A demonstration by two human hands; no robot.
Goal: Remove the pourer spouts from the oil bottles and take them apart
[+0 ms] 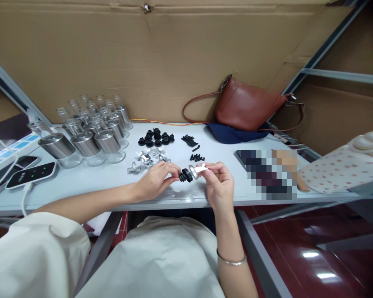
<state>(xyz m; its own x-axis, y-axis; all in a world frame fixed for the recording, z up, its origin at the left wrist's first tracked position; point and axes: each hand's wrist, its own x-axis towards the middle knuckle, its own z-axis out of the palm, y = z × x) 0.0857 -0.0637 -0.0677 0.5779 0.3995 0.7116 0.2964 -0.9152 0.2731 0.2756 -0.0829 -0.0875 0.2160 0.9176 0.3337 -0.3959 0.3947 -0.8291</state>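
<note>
Over the table's front edge, my left hand (160, 178) pinches the narrow end of a black ribbed stopper (185, 175). Facing it, my right hand (219, 180) has its fingers closed on a silver-and-white pour spout (196, 170). The stopper's wide end meets the round base of the spout; I cannot tell whether they are joined. Beyond my left hand lies a pile of silver spouts (147, 159). Farther back is a group of black stoppers (157, 138). Small black caps (197, 157) and thin black strips (190, 141) lie to their right.
Several glass bottles with metal sleeves (82, 142) stand at the left, beside a white-edged device (32, 176) and a power strip (12, 151). At the back right, a brown handbag (248, 103) rests on a navy cap (228, 134). A spotted bag (338, 165) is at far right.
</note>
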